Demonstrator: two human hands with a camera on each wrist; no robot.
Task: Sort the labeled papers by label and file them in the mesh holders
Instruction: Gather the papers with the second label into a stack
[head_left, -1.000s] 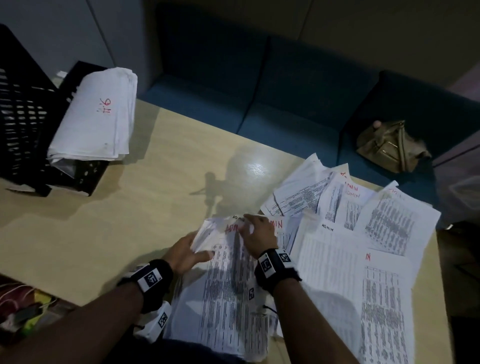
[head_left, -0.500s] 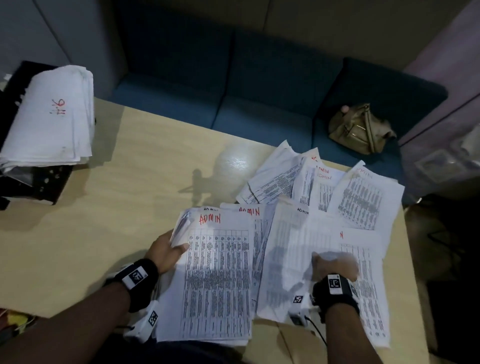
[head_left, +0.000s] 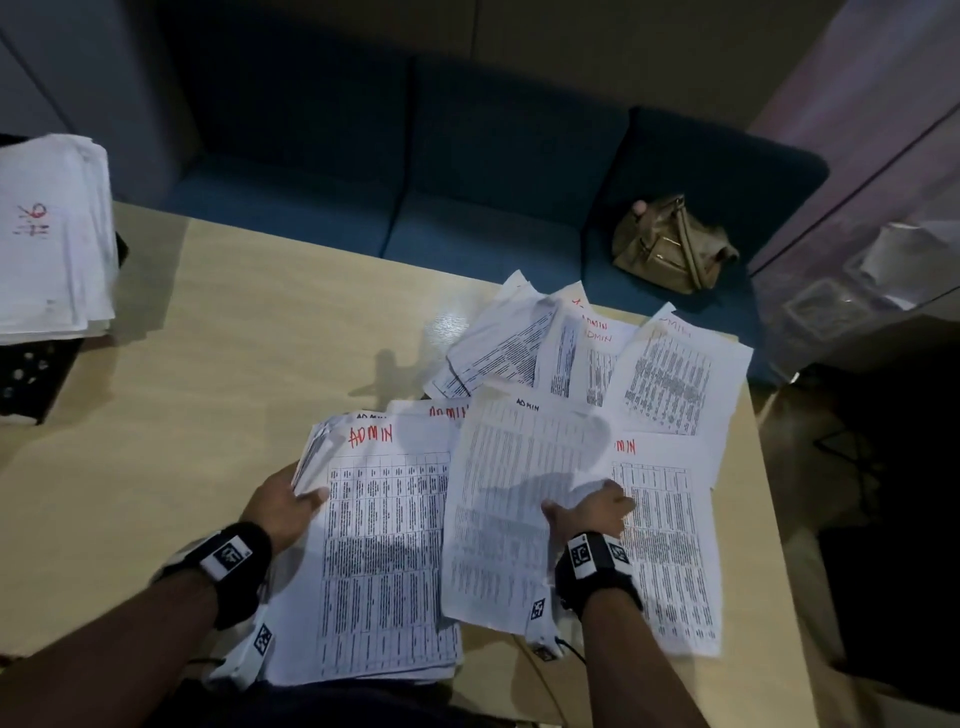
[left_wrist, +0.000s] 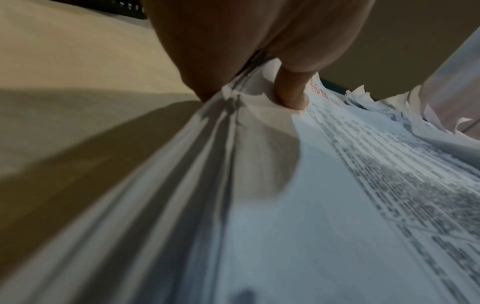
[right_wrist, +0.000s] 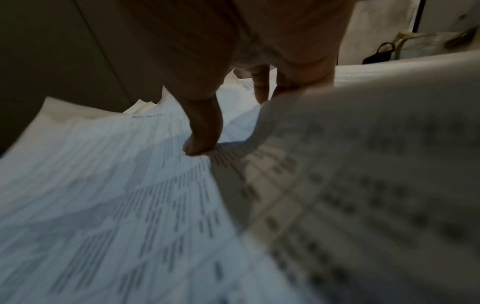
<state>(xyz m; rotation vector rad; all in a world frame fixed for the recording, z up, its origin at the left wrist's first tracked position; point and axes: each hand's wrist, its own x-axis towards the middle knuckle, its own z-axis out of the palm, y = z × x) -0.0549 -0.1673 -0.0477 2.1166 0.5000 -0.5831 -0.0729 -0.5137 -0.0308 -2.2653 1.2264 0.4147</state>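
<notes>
A thick stack of printed sheets labelled ADMIN in red (head_left: 384, 545) lies at the table's near edge. My left hand (head_left: 291, 499) grips its left edge, thumb on top (left_wrist: 291, 90) and fingers under the stack (left_wrist: 337, 205). My right hand (head_left: 587, 506) pinches the right side of a single sheet with ADMIN in black (head_left: 509, 493); the sheet curls up at my hand and overlaps the stack's right edge. In the right wrist view the thumb (right_wrist: 202, 139) presses on that sheet (right_wrist: 103, 185). More ADMIN sheets (head_left: 665, 374) lie fanned out to the right.
A black mesh holder (head_left: 31, 374) stands at the table's far left with a pile of red-marked papers (head_left: 52, 234) on top. A tan bag (head_left: 670, 244) sits on the blue sofa behind. Bare tabletop (head_left: 208, 364) shows between holder and papers.
My right hand left the top of the stack, went right to a loose sheet, took hold of it and raised its edge. My left hand kept its grip on the stack.
</notes>
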